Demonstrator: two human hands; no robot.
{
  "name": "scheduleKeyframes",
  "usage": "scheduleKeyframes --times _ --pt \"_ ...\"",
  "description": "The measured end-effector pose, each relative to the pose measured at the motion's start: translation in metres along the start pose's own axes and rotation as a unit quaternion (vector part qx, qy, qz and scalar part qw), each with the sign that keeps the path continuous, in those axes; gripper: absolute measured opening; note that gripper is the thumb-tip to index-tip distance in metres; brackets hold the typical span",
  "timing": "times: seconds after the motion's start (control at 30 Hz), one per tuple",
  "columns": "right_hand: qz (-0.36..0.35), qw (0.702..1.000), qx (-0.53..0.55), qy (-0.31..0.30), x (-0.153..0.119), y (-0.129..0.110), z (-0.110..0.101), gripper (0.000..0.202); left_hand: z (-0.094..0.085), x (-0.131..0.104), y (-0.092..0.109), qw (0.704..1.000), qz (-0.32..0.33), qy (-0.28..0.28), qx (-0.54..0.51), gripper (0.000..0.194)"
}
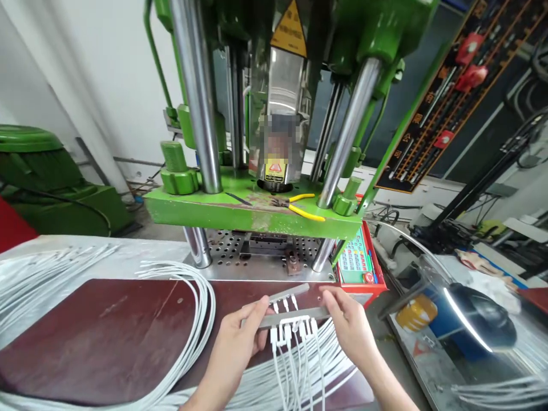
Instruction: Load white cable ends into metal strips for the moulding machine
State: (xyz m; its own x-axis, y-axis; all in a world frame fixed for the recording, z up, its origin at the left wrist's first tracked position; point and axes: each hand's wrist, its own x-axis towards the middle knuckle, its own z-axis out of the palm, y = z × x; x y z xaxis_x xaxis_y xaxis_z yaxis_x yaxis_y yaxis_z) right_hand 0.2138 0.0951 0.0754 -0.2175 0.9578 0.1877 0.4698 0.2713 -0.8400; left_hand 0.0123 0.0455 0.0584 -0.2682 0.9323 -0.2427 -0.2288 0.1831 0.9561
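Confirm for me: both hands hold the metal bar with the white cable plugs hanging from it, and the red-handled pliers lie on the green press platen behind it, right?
Not quite. The head view shows the pliers have yellow handles, not red. The rest stands: the left hand and right hand hold the metal bar with white cable plugs hanging from it, and the pliers lie on the green press platen behind.

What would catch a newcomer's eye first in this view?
The tall green vertical press with shiny steel columns fills the upper middle, yellow-handled pliers lying on its platen. Below it, the left hand and right hand together hold a grey metal bar with white moulded cable plugs hanging from it. Looped white cables lie on the dark red board at left.
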Motion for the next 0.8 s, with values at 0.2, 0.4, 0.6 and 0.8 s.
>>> scheduleKeyframes --times 0.2,0.4,0.6,0.8 --pt "-0.198 0.946 -0.232 -0.109 -0.038 -0.026 -0.024 0.058 0.011 -0.006 0.000 0.988 0.084 -0.014 0.132 0.047" --pt "-0.250 0.913 -0.322 -0.034 -0.043 -0.016 -0.011 0.050 0.022 -0.015 0.008 0.975 0.095 -0.031 0.197 0.049" --pt "-0.231 0.935 -0.268 -0.036 -0.042 -0.008 -0.020 0.055 0.024 -0.017 0.011 0.975 0.085 -0.041 0.200 0.049" --pt "-0.221 0.934 -0.272 -0.070 -0.048 -0.030 -0.018 0.064 0.027 -0.017 0.008 0.976 0.085 -0.037 0.197 0.047"
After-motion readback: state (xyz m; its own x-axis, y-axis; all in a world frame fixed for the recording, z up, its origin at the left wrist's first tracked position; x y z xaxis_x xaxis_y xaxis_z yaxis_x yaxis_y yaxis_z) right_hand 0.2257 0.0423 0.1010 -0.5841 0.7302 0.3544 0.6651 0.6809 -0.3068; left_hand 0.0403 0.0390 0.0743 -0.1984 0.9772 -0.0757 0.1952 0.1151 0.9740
